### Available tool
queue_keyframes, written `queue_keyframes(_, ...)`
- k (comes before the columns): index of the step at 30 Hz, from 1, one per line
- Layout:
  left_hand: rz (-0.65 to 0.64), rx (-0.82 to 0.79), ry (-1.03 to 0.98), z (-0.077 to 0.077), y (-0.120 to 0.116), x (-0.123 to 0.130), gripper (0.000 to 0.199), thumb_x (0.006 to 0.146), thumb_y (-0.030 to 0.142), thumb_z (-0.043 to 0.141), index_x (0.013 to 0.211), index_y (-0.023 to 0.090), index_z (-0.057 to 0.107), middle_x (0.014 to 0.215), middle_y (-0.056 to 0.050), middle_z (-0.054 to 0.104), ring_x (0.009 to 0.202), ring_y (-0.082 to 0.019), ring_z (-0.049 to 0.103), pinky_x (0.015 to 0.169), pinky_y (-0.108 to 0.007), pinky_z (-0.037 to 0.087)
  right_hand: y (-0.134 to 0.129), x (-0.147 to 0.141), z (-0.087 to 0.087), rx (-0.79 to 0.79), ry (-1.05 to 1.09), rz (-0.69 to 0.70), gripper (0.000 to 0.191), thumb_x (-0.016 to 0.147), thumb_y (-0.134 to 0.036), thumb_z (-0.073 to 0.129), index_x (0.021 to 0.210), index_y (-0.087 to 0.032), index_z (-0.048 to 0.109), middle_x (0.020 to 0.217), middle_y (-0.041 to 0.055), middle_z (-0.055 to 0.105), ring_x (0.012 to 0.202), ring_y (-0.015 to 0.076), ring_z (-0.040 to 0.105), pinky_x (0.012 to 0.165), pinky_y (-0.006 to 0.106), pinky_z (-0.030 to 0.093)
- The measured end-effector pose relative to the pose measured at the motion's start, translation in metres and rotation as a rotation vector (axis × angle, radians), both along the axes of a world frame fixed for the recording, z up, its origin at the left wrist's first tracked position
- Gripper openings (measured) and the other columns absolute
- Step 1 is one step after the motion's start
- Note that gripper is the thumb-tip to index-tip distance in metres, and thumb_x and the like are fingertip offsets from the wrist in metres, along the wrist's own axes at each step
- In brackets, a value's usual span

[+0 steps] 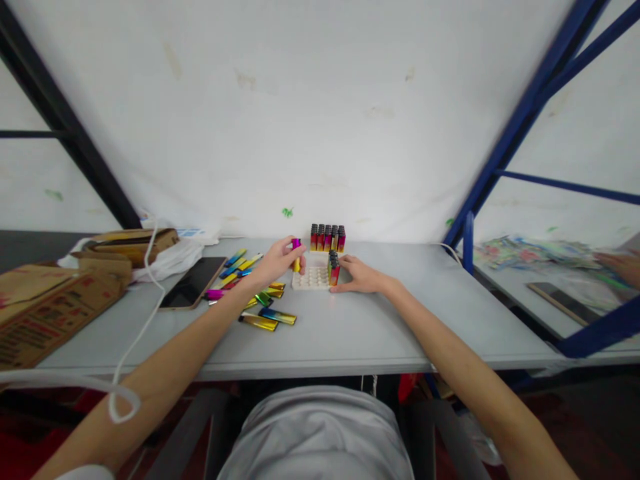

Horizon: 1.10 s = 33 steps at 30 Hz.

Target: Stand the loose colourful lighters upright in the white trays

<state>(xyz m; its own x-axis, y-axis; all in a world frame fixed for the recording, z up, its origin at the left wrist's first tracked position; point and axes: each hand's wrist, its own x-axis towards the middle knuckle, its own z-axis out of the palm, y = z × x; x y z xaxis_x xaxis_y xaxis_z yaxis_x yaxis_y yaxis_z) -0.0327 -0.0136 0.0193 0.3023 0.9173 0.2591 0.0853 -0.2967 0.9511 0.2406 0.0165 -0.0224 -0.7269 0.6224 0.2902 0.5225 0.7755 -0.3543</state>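
The white tray (314, 278) sits in front of me, its pockets bare over most of the left and middle, with one row of upright lighters (334, 271) along its right side, black tops up. Just behind the tray stands a tight block of lighters (327, 238), red shading into yellow. My left grip (280, 259) pinches a purple-and-yellow lighter (297, 255), held upright above the tray's left edge. My right grip (361, 275) is spread, thumb and fingers apart around the right end of the tray beside the standing row; how firmly it presses, I cannot tell. To the left, two cardboard boxes, a large one (55, 303) and a smaller one (130, 245), rest near a white plastic bag (170, 265); I cannot see inside them.

The surface (350, 340) is pale grey and meets a scuffed white wall (320, 120), between a black frame (75, 143) and a blue frame (510, 137). Beyond the blue one, another person's hand (620, 268) is near a heap of patterned packets (525, 259).

I count one tray, one lighter in my left grip, and two phones: one on my side (194, 283), one beyond the frame (563, 301). The block shows five lighters across its front. The loose lighters (260, 323), scattered left of the tray, overlap too much to count exactly.
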Motion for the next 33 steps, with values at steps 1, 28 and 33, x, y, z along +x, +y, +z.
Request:
queue_keyframes(1,-0.014,-0.02,-0.013,0.0,-0.002,0.002,0.046,0.083,0.059,0.072,0.093,0.02,0.049,0.065,0.003,0.062,0.053,-0.013,0.061,0.055,-0.027,0.051,0.0,0.0,0.0,0.0,0.002,0.0,0.081,0.081,-0.064,0.076,0.143,-0.016,0.055,0.141,0.0176,0.057,0.129,0.0343,0.055,0.113,0.05,0.043)
queue_keyframes(28,0.266,0.331,0.574,0.0,-0.012,0.016,0.035,0.082,0.041,0.046,0.055,0.021,0.038,0.053,0.004,0.034,0.056,-0.012,0.035,0.055,-0.028,0.024,-0.002,0.0,0.002,-0.014,-0.03,-0.011,0.08,0.084,-0.064,0.073,0.143,-0.015,0.053,0.139,0.019,0.057,0.128,0.0345,0.055,0.112,0.051,0.044)
queue_keyframes(33,0.274,0.323,0.575,0.0,-0.011,0.016,0.033,0.081,0.04,0.046,0.055,0.021,0.039,0.053,0.004,0.036,0.056,-0.013,0.037,0.056,-0.028,0.024,-0.004,-0.001,0.004,-0.013,-0.041,-0.005,0.081,0.085,-0.063,0.072,0.143,-0.011,0.053,0.139,0.0214,0.057,0.129,0.0354,0.054,0.112,0.051,0.043)
